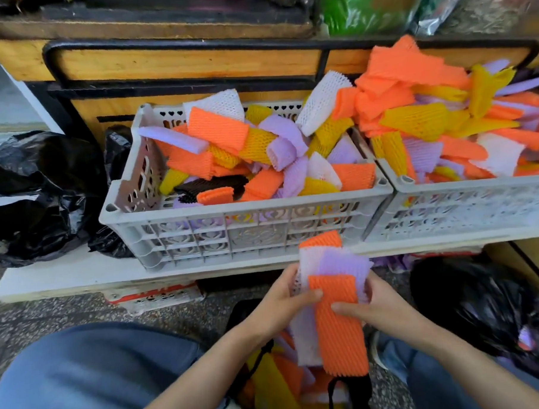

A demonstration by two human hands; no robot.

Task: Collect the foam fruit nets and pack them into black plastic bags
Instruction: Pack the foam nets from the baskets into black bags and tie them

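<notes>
Here, a grey crate (246, 207) loads the white worktop (64, 275); before it, left hand (280, 310) and right hand (382, 310) grip stacked foam nets (340, 337).

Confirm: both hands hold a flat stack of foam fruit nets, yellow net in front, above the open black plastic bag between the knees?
One error: in the head view the front net of the stack is an orange foam net, not yellow. The rest stands: left hand and right hand both hold the stack above the open black plastic bag between the knees.
</notes>
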